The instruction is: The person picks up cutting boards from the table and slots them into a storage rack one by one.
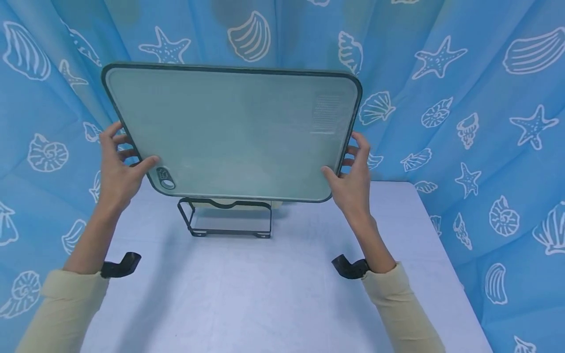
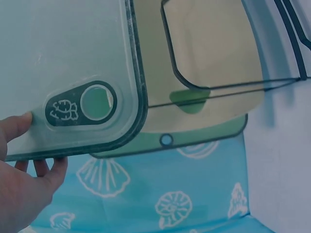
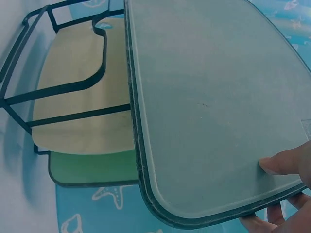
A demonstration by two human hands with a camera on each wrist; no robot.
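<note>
A large pale green cutting board (image 1: 238, 132) with a dark rim and a small oval hole near one corner is held up in the air by both hands. At its left edge my left hand (image 1: 118, 166) grips it, thumb on the near face and fingers behind. On the opposite edge my right hand (image 1: 355, 176) grips it the same way. Below and behind the board stands a black wire rack (image 1: 231, 231). Both wrist views show a cream-coloured board (image 2: 218, 43) and a green board (image 3: 92, 167) standing in that rack; in the head view they are mostly hidden.
The rack stands on a table with a white cloth (image 1: 247, 294). A blue curtain (image 1: 485, 122) with white shells and starfish hangs behind and at the sides. Black bands with short protruding pieces (image 1: 121, 265) sit on both wrists.
</note>
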